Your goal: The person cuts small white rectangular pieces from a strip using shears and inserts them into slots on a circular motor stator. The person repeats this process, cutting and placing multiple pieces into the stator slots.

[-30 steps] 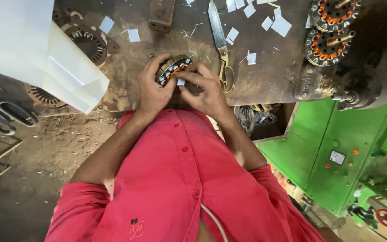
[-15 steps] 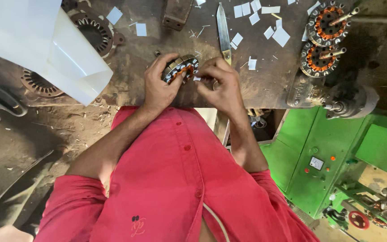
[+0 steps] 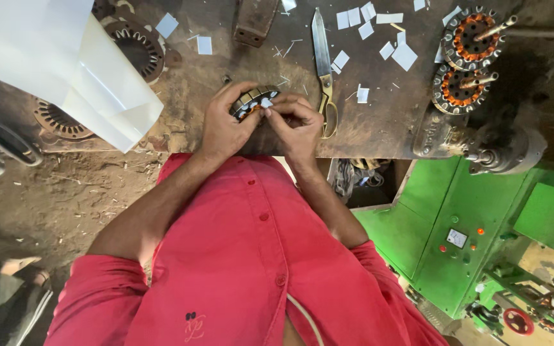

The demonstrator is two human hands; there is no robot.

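My left hand (image 3: 221, 127) grips a round motor stator (image 3: 249, 100) with copper windings, tilted on edge over the worn wooden bench (image 3: 379, 125). My right hand (image 3: 296, 123) pinches a small white paper slip (image 3: 266, 102) against the stator's slots. Both hands touch the stator close to the bench's near edge, just above my red shirt.
Scissors (image 3: 323, 67) lie right of the hands. Several cut white paper slips (image 3: 405, 56) are scattered on the bench. Two wound stators (image 3: 468, 61) stand far right. A large white sheet (image 3: 59, 64) and bare stator cores (image 3: 137, 45) lie left. A green machine (image 3: 476, 218) stands at lower right.
The view has shifted slightly; my hands stay on the stator, with the right fingers working a white slip at its slots.
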